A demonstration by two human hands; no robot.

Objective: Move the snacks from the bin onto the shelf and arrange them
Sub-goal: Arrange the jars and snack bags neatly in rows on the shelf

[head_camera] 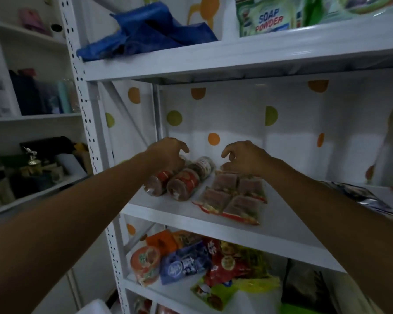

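Observation:
On the white middle shelf (270, 225) lie three clear-wrapped round snack rolls (183, 184) with red labels, side by side. To their right lie several flat red-edged snack packets (233, 198) in a block. My left hand (168, 154) reaches over the far end of the leftmost roll, fingers curled down onto it and thumb lifted. My right hand (245, 158) hovers at the far edge of the flat packets, fingers loosely curled, fingertips touching the rear packet. The bin is out of view.
The shelf below holds a pile of mixed snack bags (191, 261). A blue cloth (145, 30) and a soap powder bag (268, 19) sit on the shelf above. A dark foil bag (361, 196) lies at the right of the middle shelf. A second shelving unit (32, 118) stands to the left.

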